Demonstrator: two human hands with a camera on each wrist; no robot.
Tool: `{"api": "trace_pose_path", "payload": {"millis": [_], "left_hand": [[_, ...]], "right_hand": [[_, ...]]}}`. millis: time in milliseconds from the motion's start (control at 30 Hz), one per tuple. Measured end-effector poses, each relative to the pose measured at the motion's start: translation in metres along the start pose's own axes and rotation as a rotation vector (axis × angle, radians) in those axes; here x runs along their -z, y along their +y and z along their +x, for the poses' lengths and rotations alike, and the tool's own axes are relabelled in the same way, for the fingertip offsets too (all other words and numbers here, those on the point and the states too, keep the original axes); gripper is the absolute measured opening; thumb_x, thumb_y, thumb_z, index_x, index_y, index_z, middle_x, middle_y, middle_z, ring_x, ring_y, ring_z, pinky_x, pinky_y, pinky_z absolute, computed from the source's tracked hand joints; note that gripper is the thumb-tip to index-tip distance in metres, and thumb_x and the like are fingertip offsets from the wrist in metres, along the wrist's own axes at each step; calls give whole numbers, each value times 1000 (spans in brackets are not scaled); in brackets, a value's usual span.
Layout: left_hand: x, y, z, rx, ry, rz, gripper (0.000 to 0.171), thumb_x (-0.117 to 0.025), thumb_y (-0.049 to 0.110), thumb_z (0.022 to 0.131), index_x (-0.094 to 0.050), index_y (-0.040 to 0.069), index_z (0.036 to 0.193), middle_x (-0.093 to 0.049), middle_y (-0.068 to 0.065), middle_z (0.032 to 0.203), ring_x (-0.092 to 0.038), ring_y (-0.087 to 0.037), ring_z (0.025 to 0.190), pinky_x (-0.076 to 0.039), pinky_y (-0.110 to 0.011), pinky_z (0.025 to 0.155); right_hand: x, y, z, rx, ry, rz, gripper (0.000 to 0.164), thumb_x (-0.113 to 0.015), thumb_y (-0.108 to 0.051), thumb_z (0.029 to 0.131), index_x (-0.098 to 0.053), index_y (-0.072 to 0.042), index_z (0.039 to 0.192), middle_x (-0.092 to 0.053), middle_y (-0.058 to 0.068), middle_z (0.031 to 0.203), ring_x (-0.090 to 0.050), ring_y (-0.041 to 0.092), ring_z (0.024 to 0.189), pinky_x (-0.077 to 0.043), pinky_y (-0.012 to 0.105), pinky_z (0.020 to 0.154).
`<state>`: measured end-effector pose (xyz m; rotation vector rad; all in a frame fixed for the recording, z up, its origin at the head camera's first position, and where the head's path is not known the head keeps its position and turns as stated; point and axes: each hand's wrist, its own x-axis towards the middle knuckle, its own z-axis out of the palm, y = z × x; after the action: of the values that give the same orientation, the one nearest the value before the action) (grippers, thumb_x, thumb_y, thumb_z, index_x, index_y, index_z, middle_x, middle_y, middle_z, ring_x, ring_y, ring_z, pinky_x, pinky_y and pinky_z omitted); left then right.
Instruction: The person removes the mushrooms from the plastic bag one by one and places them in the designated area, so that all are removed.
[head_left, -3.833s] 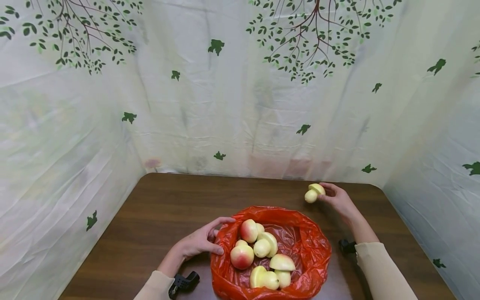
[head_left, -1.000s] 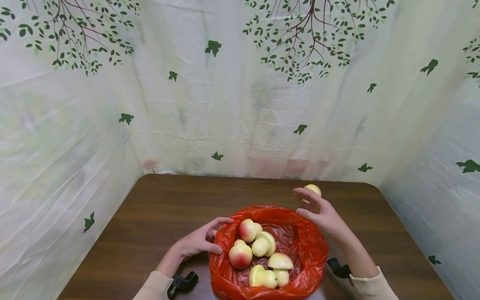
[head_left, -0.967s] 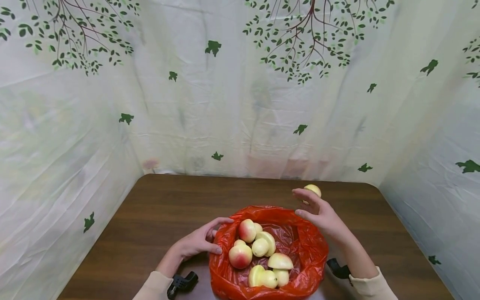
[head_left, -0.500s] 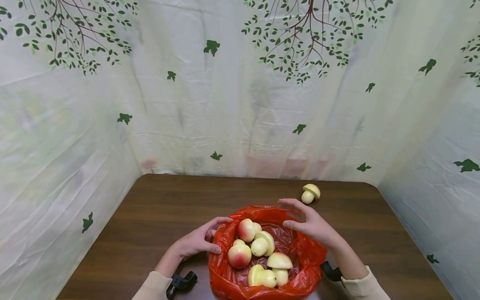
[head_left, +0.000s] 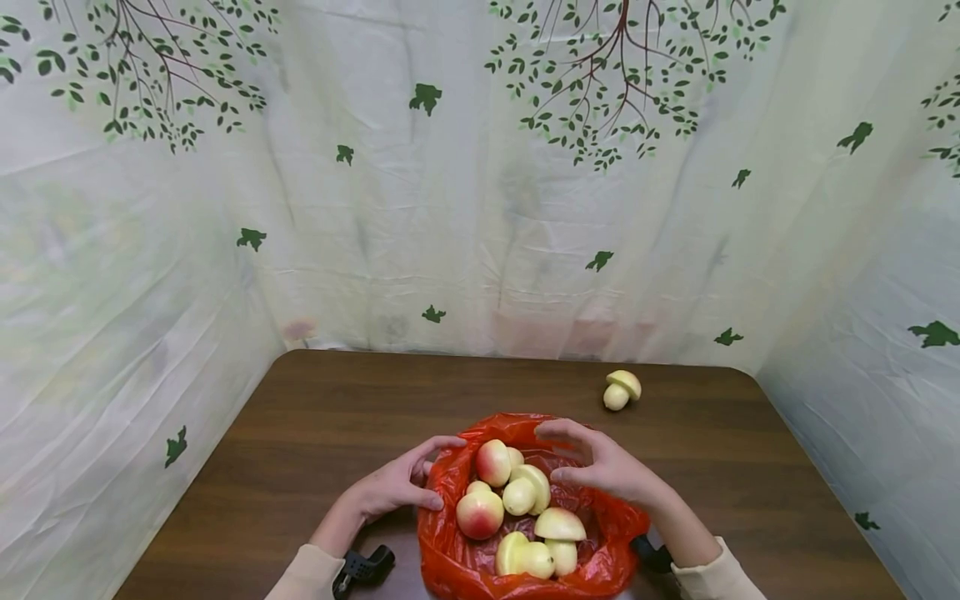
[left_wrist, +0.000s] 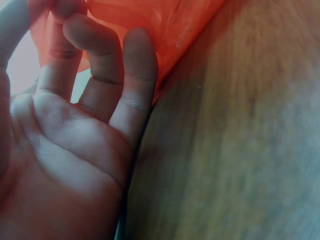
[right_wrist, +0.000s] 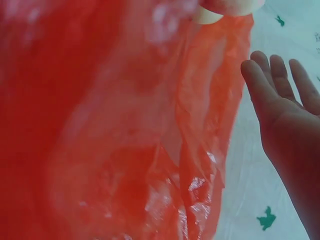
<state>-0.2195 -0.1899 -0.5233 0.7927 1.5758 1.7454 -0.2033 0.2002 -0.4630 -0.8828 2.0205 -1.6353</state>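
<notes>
A red plastic bag [head_left: 630, 542] stands wide open on the table. Several toy mushrooms lie inside, pale yellow, some with red-blushed caps, such as the tilted mushroom [head_left: 560, 525] near the front. My left hand [head_left: 393, 479] holds the bag's left side, its index finger and thumb on the red plastic; in the left wrist view the fingers [left_wrist: 102, 45] bend against it. My right hand [head_left: 611, 471] hovers over the bag's right rim, fingers spread and holding nothing. Behind it on the table lies a single mushroom [head_left: 622, 390].
The brown wooden table [head_left: 360, 392] ends at a white curtain [head_left: 465, 208] printed with leaves and branches, which also closes off both sides. A black wrist device [head_left: 365, 568] sits below my left wrist.
My right hand let go of the mushroom at the back right, then moved left and nearer, over the bag. That mushroom stays on the table. My left hand has kept its place.
</notes>
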Motion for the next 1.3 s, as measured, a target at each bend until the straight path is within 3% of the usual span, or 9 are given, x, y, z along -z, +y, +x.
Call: {"api": "trace_pose_path", "payload": {"millis": [267, 533, 767, 967, 1300], "left_hand": [[-1, 1, 0, -2, -4, -6, 80, -73, 10, 99, -27, 12, 165, -78, -8, 117, -78, -20, 105, -66, -39, 91], [-1, 2, -1, 10, -4, -17, 80, -72, 10, 100, -27, 12, 165, -78, -8, 115, -79, -20, 102, -66, -40, 90], [-1, 0, 0, 4, -9, -19, 79, -72, 9, 100, -26, 13, 165, -78, -7, 113, -80, -21, 101, -66, -40, 89], [-1, 1, 0, 5, -11, -23, 79, -72, 9, 100, -26, 13, 165, -78, -8, 115, -79, -21, 103, -66, -41, 91], [-1, 2, 0, 28, -3, -13, 80, -72, 10, 100, -27, 15, 165, -78, -8, 118, -79, -21, 105, -66, -41, 91]], "right_hand": [[-7, 7, 4, 20, -50, -33, 59, -68, -4, 102, -44, 4, 155, -43, 32, 158, -50, 32, 148, -48, 39, 120], [-10, 14, 7, -16, -102, -34, 56, -66, -6, 103, -46, -1, 155, -47, 24, 159, -44, 47, 150, -43, 50, 123], [-15, 19, 8, -44, -101, -75, 54, -71, -12, 101, -52, -7, 152, -51, 18, 157, -54, 38, 137, -52, 29, 110], [-15, 24, 9, -53, -117, -79, 54, -71, -13, 102, -52, -8, 152, -52, 19, 156, -57, 28, 131, -53, 27, 106], [-15, 28, 10, -50, -146, -69, 51, -69, -13, 103, -51, -6, 151, -51, 20, 156, -58, 27, 135, -53, 23, 108]]}}
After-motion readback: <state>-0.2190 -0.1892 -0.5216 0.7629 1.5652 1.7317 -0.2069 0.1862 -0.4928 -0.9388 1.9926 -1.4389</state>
